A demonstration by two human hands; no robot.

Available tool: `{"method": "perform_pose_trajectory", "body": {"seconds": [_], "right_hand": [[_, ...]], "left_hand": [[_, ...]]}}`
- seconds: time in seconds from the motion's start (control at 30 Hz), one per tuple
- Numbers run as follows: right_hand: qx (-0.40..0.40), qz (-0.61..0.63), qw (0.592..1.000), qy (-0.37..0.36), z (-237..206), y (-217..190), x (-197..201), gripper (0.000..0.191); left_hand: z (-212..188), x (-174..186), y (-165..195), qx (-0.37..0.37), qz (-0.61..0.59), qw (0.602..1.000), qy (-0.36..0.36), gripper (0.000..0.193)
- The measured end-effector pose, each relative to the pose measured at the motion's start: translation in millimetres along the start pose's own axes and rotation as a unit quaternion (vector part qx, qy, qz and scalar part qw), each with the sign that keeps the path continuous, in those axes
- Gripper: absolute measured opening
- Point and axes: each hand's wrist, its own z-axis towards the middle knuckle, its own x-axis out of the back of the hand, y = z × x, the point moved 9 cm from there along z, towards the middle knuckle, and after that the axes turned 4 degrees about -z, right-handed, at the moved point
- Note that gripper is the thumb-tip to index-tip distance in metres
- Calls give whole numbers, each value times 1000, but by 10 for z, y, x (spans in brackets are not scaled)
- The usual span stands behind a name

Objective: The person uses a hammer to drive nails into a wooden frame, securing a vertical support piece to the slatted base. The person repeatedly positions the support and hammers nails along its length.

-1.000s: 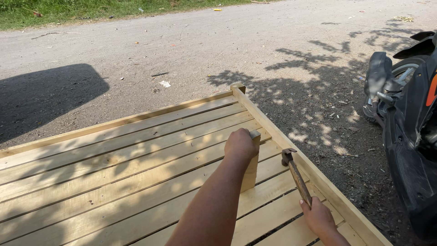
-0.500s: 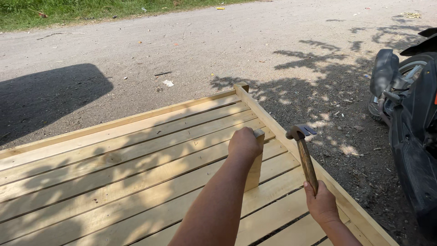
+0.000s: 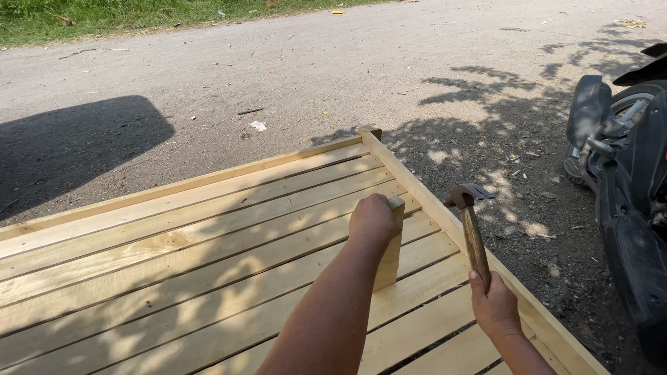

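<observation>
My left hand [image 3: 375,219] is closed over the top of a short upright wooden block [image 3: 389,260] that stands on the slats of a large pale wooden slatted frame [image 3: 174,243]. Further right, my right hand [image 3: 495,305] grips the wooden handle of a claw hammer [image 3: 471,222]. The hammer's metal head is raised just above the frame's right side rail, a short way to the right of the block.
The frame lies on a dirt and gravel road [image 3: 313,76] with a grass verge [image 3: 104,14] at the far side. A parked black motorbike [image 3: 629,187] stands close on the right. A dark shadow [image 3: 76,149] covers the ground at left.
The hammer head has swung up and back from the frame's rail, and my right hand has lifted with it. My left hand has stayed on the block.
</observation>
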Motion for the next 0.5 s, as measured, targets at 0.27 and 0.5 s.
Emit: {"method": "perform_pose_trajectory", "body": {"seconds": [0.27, 0.5], "right_hand": [[-257, 54, 943, -202, -208, 381, -278, 52], [-51, 21, 998, -34, 5, 131, 31, 54]], "left_hand": [[-17, 42, -20, 2, 2, 1000, 5, 33], [-28, 17, -17, 9, 5, 1000, -11, 34]]}}
